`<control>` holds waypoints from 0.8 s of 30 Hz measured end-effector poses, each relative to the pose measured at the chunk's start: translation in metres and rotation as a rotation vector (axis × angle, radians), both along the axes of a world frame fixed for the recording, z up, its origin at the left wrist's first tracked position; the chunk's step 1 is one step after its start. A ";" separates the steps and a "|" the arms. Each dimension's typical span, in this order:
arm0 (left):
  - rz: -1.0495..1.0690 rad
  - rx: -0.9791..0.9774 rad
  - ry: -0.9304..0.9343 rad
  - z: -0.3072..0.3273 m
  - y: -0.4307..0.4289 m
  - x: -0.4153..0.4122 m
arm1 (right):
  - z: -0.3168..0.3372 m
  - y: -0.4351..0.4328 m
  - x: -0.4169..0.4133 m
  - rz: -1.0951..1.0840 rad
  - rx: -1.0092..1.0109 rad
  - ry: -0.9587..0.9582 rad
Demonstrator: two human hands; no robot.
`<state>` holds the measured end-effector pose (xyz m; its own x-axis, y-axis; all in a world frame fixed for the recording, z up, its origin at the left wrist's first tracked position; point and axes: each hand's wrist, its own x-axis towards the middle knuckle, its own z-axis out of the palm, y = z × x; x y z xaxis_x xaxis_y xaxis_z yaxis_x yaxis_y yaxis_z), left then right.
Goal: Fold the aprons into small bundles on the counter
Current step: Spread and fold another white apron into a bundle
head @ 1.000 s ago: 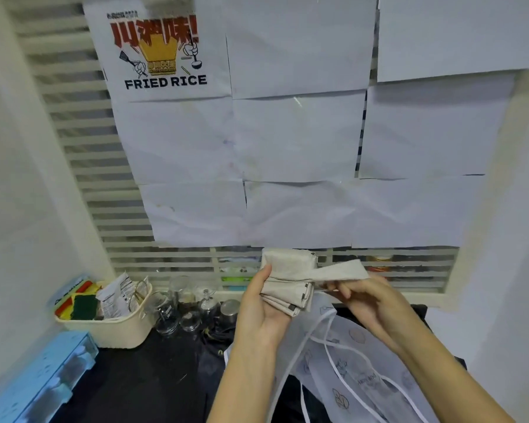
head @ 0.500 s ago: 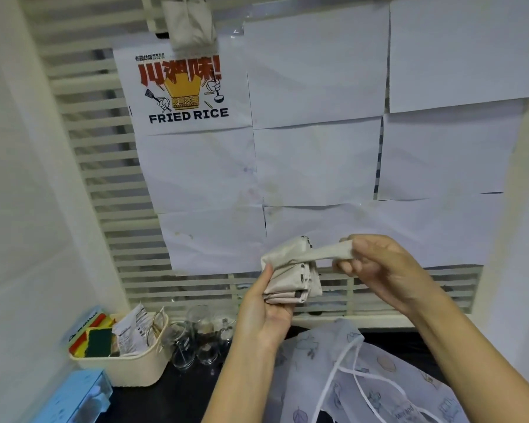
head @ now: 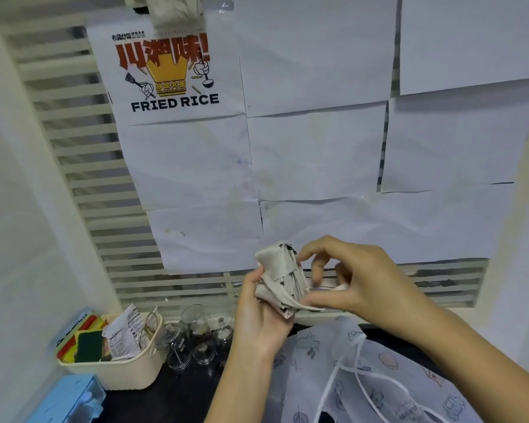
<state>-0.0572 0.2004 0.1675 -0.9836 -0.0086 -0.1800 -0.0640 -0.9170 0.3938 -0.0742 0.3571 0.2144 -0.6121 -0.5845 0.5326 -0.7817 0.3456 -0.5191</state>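
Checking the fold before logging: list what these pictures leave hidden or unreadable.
- Head view: strap end of the beige bundle, behind the right hand.
- The patterned apron, cut by the bottom edge and both forearms.
- The hanging cloth, cut by the top edge.
- Print on the packet in the basket, too small.

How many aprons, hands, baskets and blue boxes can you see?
Aprons: 2, the beige apron bundle held in both hands and the printed apron on the counter
Hands: 2, the left hand and the right hand
Baskets: 1, the cream basket
Blue boxes: 1, the blue box
Total: 6
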 end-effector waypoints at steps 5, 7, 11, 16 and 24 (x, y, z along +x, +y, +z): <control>-0.053 0.025 -0.028 -0.002 0.014 -0.023 | -0.002 0.004 -0.022 0.019 0.006 0.137; -0.056 0.005 -0.037 -0.003 0.021 -0.036 | 0.001 0.009 -0.036 0.042 -0.004 0.120; -0.028 0.063 -0.062 0.001 0.035 -0.056 | 0.007 0.022 -0.064 0.087 -0.051 -0.014; 0.091 0.053 -0.057 0.011 0.035 -0.093 | 0.017 0.041 -0.103 0.047 0.033 -0.222; 0.107 -0.185 0.216 0.018 0.016 -0.106 | 0.039 0.034 -0.151 0.483 -1.023 -1.129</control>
<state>-0.1636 0.2162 0.1855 -0.9908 -0.1271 0.0473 0.1321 -0.8253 0.5490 -0.2253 0.3912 0.2538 -0.8177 -0.5291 0.2269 0.2182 -0.6496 -0.7283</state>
